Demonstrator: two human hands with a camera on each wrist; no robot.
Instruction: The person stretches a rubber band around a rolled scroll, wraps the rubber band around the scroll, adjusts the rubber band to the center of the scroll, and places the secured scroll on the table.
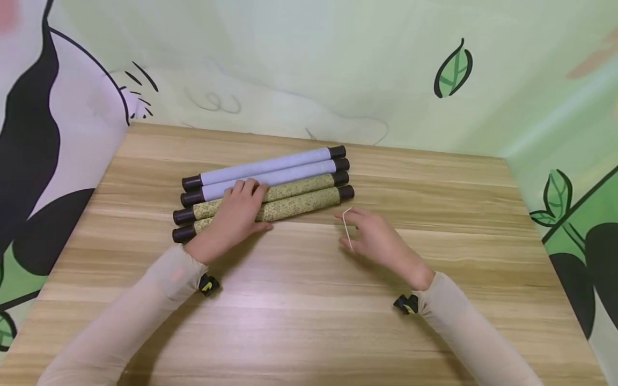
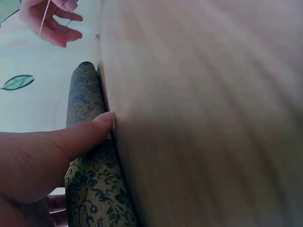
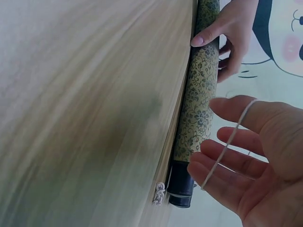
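Four rolled scrolls lie side by side on the table, each with black end knobs. The far two are pale blue, one a blue scroll (image 1: 265, 164); the near two are olive with a floral pattern, the nearest being a patterned scroll (image 1: 304, 205). My left hand (image 1: 236, 212) lies across the patterned pair, its fingers bent over them and the thumb along the near side. To the right of the scrolls' ends, my right hand (image 1: 379, 236) is held with fingers apart. A thin white loop of band (image 3: 227, 144) stretches between its thumb and fingers.
A small knotted bunch of pale cord (image 3: 159, 194) shows beside the nearest scroll's black end in the right wrist view. The wooden table (image 1: 299, 321) meets a green wall covering (image 1: 309, 69) with cartoon drawings at the back and sides.
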